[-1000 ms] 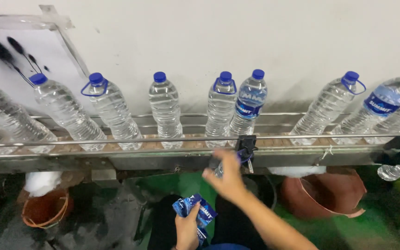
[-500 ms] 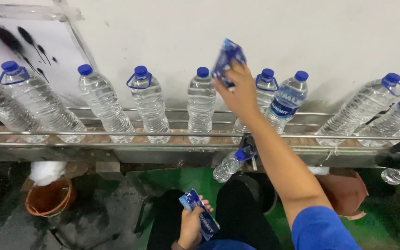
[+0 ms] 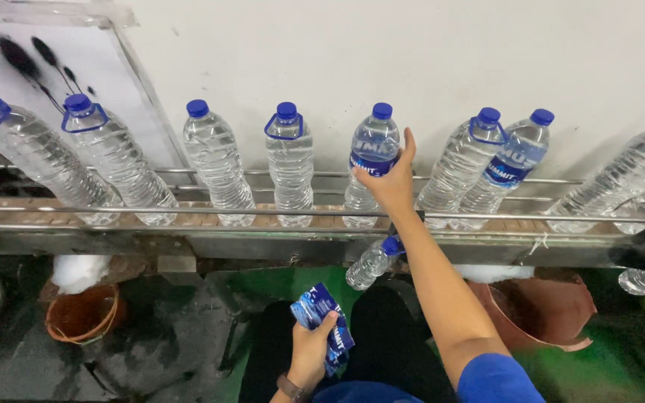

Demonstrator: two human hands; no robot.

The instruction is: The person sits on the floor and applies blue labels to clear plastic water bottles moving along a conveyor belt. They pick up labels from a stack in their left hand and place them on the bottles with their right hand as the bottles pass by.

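- Right hand [image 3: 391,185]: raised to the clear plastic water bottle with a blue cap and a blue label sleeve [image 3: 373,160]. Fingers lie along the bottle's right side, thumb low across its front, closed on the sleeve about the body; the palm side is hidden.
- Left hand [image 3: 311,349]: held low near the lap, closed around a bundle of flat blue printed label sleeves [image 3: 324,319].
- That bottle stands upright on the steel-railed conveyor line [image 3: 263,216], between a bare clear bottle with a blue carry loop [image 3: 290,160] on its left and a leaning bottle with a loop [image 3: 460,166] on its right.
- Further right, another sleeved bottle [image 3: 508,170] leans against that one. Bottles to the left carry no sleeve.
- Step in hand, as judged: seating the sleeve on the bottle's shoulder.
- Next move, as judged: it calls for a fresh sleeve drawn from the bundle and opened wide enough to pass a cap.
- Below the line: a small bottle [image 3: 371,261] lying tilted, and an orange bucket [image 3: 80,313].
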